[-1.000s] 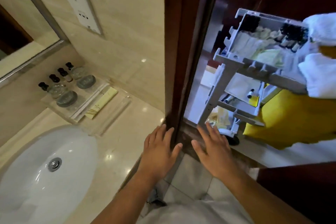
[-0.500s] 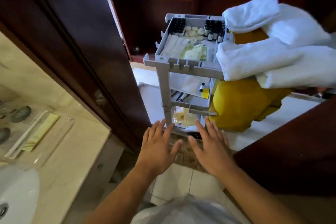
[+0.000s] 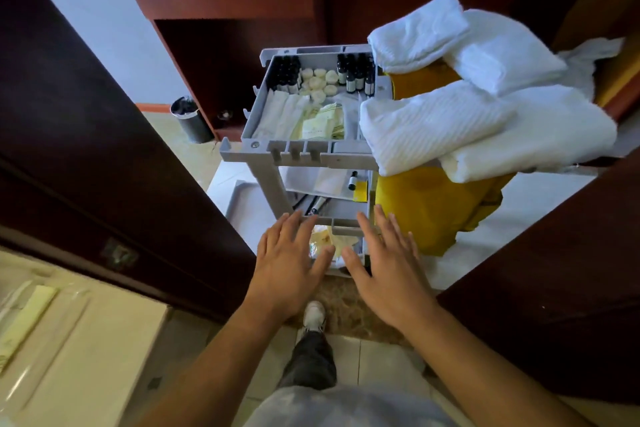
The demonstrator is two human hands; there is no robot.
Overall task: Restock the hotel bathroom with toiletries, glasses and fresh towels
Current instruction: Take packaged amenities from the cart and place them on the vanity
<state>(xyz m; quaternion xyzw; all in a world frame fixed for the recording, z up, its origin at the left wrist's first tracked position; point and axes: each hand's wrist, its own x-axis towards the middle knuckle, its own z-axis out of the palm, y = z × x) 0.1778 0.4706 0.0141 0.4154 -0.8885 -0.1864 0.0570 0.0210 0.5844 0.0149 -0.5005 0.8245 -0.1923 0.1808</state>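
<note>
A grey housekeeping cart stands just outside the bathroom doorway. Its top tray holds small dark bottles, round white soaps and pale sachets. Folded white towels lie piled over the cart's right side, above a yellow bag. My left hand and my right hand are held out flat in front of me, fingers spread, holding nothing. Both hover short of the cart's lower shelves.
A dark wooden door stands open on the left, and a dark door frame is on the right. The beige vanity counter with a pale sachet is at lower left. A small black bin stands beyond the door.
My view has swung right, from the sink and counter to the doorway and cart. My hands stay open and have come closer to the cart, and my foot has stepped forward.
</note>
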